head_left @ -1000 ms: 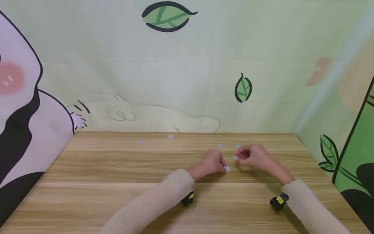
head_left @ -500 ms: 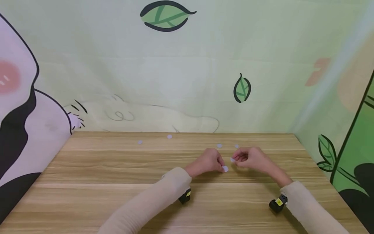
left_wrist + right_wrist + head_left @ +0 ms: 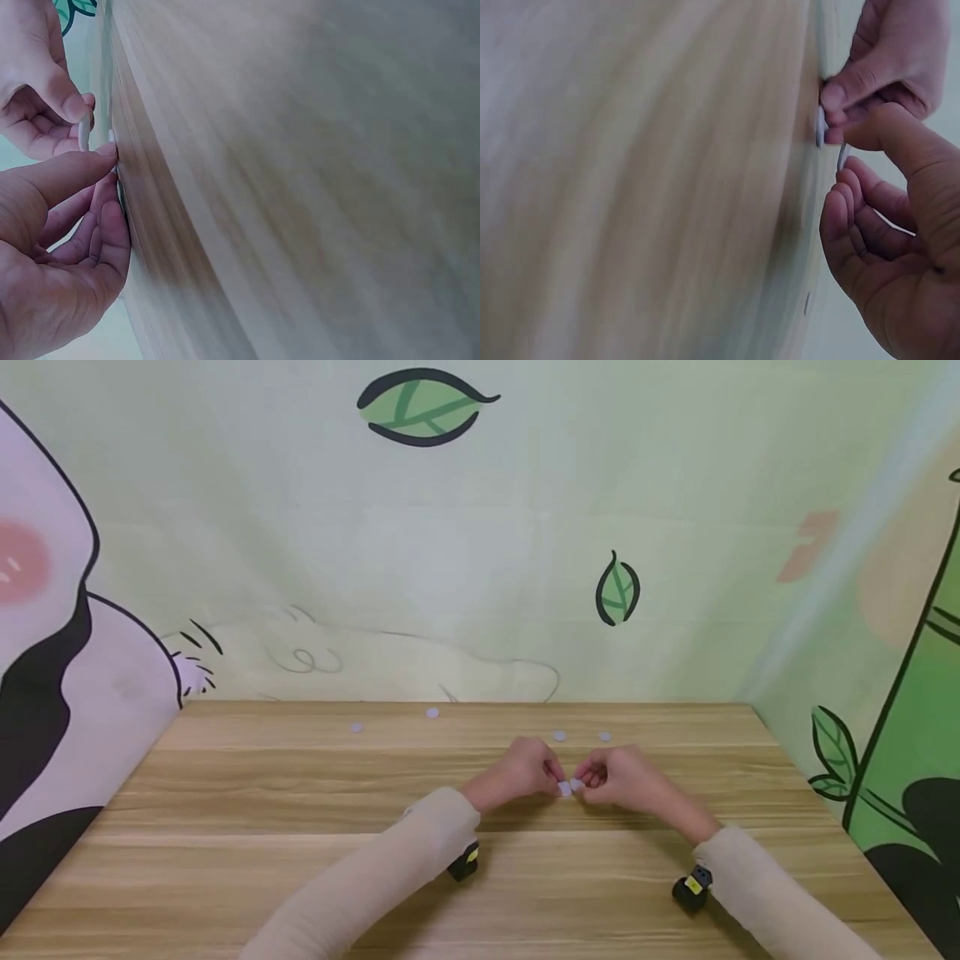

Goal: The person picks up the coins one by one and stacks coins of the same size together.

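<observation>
My left hand (image 3: 519,770) pinches a small flat white disc (image 3: 565,788) between thumb and fingertips, low over the wooden table. Opposite it, my right hand (image 3: 624,778) holds a second white disc (image 3: 577,784) by its edge. In the head view the two discs meet edge to edge. From the right wrist, the left hand's disc (image 3: 820,126) appears close to the tabletop, while the right hand's disc (image 3: 844,155) is tilted on edge between thumb and fingertip. The left wrist view catches the right hand's disc (image 3: 83,135) just beyond my left thumb.
Two similar discs lie behind the hands, a nearer-left one (image 3: 559,737) and a right one (image 3: 605,737). Farther left are another disc (image 3: 432,713) near the back edge and one more (image 3: 356,727). A printed cloth backdrop (image 3: 480,552) rises behind the table (image 3: 300,793).
My right hand has moved left and slightly nearer with its disc, closing the gap to the left hand's disc. The left hand has shifted a little left, still pinching its disc.
</observation>
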